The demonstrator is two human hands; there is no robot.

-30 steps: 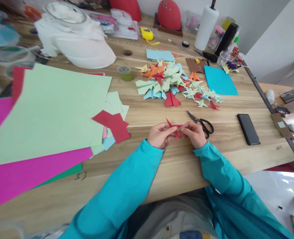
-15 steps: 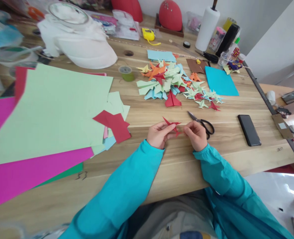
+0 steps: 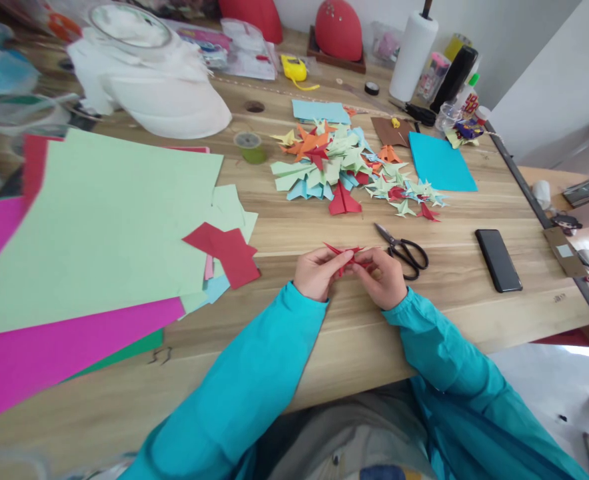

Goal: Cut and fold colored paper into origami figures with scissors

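Head view: left hand (image 3: pixel 317 272) and right hand (image 3: pixel 383 275) pinch a red fold (image 3: pixel 356 253) between them, apparently nearly shaped. Beyond the grip lie finished folds (image 3: pixel 343 157); left of it, red sheets (image 3: pixel 239 257) lie unfolded.

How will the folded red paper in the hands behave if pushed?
The folded red paper is probably very light: it's small, and the left hand holds it with just the fingers. Its folds likely make it stiffer than the flat pale green sheet. Its narrow points would probably bend or crumple.
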